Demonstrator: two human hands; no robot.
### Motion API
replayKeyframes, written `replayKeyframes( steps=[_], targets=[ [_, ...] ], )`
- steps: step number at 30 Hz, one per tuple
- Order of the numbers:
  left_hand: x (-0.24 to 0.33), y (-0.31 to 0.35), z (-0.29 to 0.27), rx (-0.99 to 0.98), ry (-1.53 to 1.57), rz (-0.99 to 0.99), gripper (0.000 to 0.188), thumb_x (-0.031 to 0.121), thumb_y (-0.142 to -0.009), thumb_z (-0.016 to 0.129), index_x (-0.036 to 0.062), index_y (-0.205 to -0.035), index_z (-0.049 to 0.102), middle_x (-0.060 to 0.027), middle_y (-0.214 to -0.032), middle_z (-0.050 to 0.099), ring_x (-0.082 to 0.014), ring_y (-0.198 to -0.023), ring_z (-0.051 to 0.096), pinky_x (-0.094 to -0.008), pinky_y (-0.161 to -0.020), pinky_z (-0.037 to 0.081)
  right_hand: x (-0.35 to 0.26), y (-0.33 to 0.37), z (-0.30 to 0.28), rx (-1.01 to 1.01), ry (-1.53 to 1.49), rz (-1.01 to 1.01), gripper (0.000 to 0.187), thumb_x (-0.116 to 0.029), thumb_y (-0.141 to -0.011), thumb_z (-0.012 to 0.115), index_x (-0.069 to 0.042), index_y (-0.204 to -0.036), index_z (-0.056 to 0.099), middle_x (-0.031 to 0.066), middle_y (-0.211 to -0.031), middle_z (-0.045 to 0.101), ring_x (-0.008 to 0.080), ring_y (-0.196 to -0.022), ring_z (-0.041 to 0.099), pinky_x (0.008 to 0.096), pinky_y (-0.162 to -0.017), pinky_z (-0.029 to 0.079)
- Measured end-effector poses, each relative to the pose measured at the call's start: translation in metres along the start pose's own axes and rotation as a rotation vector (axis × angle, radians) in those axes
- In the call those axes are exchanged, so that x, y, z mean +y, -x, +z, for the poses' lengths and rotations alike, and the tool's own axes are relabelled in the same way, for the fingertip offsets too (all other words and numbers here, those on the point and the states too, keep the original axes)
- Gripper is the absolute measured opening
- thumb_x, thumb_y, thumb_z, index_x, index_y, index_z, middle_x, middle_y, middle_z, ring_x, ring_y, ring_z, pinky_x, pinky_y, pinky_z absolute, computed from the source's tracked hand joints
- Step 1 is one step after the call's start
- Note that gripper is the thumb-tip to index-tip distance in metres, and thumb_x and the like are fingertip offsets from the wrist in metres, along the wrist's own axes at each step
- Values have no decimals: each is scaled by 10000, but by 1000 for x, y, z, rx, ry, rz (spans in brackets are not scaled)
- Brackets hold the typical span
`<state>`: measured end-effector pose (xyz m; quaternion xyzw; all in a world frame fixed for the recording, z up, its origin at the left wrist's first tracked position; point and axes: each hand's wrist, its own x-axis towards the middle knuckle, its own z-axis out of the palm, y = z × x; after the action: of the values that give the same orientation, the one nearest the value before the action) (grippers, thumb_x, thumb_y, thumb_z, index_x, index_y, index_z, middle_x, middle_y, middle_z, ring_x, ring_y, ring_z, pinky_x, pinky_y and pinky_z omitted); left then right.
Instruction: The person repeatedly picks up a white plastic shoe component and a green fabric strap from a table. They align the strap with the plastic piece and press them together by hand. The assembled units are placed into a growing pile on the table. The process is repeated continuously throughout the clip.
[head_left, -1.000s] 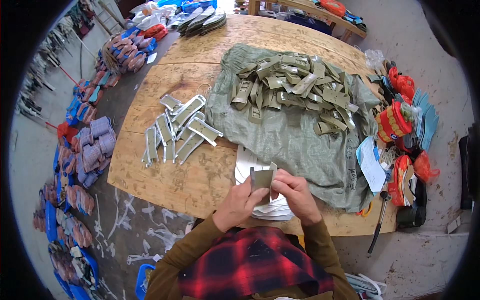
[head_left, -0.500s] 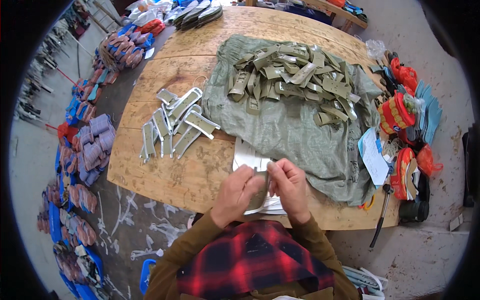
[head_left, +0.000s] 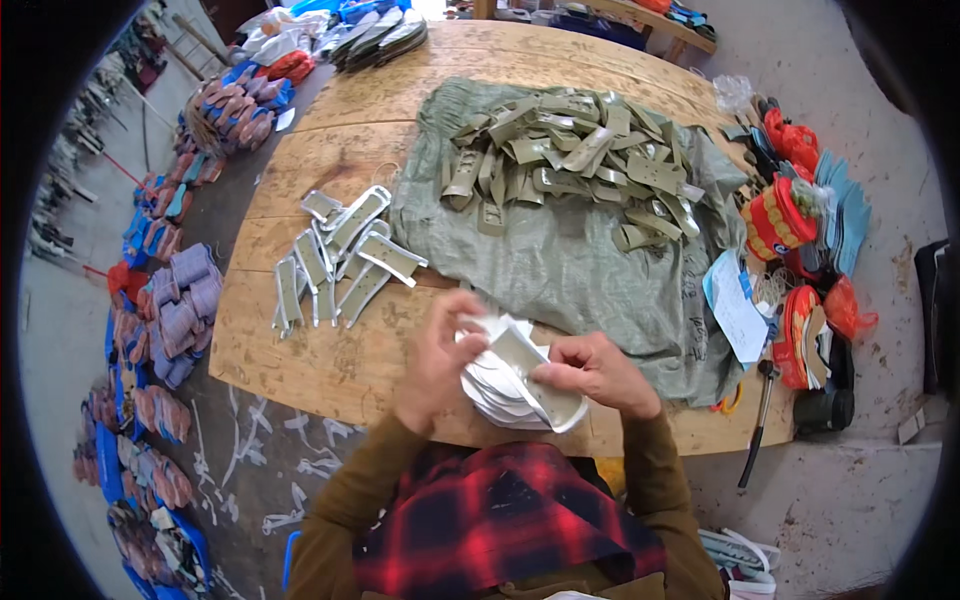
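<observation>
My right hand [head_left: 605, 372] pinches an olive slipper strap [head_left: 517, 350] with white edging, its thumb pressed on the inner side. The strap lies tilted over a stack of white curved pieces [head_left: 490, 392] at the table's near edge. My left hand [head_left: 436, 362], slightly blurred, is beside the strap's upper left end, with thumb and fingers apart and nothing visible between them. To the left lies a small group of white-edged olive straps [head_left: 345, 250]. A large heap of olive straps without white edging [head_left: 570, 150] rests on a green woven sack [head_left: 560, 270].
The wooden table [head_left: 330, 360] also bears dark sole-shaped pieces [head_left: 385, 40] at its far edge. A hammer [head_left: 760, 420], a written sheet [head_left: 737, 305] and red containers [head_left: 778, 217] are along the right edge. Bundled slipper parts [head_left: 185, 285] line the floor at left.
The strap, upright between both hands before, is now tilted flat over the white stack. My left hand has let go and moved left; my right hand has shifted right and slightly down with the strap.
</observation>
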<state>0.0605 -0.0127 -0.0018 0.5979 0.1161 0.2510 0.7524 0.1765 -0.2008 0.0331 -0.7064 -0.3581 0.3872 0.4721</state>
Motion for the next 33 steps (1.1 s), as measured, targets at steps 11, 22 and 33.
replayKeyframes(
  steps=[11, 22, 33],
  targets=[
    [23, 14, -14, -544, -63, -622, 111, 108, -923, 647, 30, -949, 573, -7, -662, 589, -35, -443, 494, -182, -380, 361, 8, 11, 21, -302, -678, 106, 330, -179, -916, 659, -87, -1158, 454, 18, -903, 629, 71, -785, 574, 212, -665, 438],
    [19, 25, 0, -167, 53, -467, 150, 177, -951, 637, 49, -973, 563, -1, -671, 592, -29, -451, 506, -173, -388, 387, 10, 1, 26, -8, -805, 91, 168, -144, -918, 643, -84, -976, 497, -23, -879, 565, 38, -758, 527, 189, -623, 409],
    [2, 27, 1, -303, -178, -236, 197, 211, -927, 671, 31, -943, 594, -10, -683, 610, -80, -573, 555, -233, -558, 471, 4, -4, 10, 109, -671, 1, 160, -167, -942, 619, -89, -884, 491, -22, -805, 521, 44, -671, 504, 202, -535, 422]
  ],
)
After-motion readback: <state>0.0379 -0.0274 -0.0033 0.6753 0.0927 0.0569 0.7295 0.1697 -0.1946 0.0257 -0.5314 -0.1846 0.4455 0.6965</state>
